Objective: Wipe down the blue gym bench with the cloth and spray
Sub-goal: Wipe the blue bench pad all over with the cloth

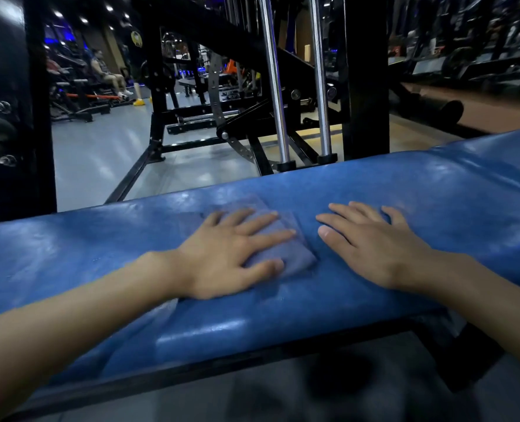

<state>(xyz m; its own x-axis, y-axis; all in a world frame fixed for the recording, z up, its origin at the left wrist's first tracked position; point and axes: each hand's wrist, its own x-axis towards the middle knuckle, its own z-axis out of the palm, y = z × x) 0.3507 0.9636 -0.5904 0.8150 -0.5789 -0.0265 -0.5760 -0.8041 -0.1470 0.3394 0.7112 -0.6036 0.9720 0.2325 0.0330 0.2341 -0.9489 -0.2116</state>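
Note:
The blue gym bench point(420, 190) runs across the view from lower left to upper right, its padded top shiny. A folded blue-grey cloth point(295, 257) lies flat on the pad near the middle. My left hand point(231, 254) presses flat on the cloth with fingers spread over it. My right hand point(374, 242) lies flat on the bare pad just right of the cloth, fingers apart, holding nothing. No spray bottle is in view.
A black machine frame point(365, 77) with two chrome guide rods point(275, 86) stands right behind the bench. A black post point(24, 117) rises at the left. A person point(106, 73) sits on equipment far back left. Grey floor lies beyond and below the bench.

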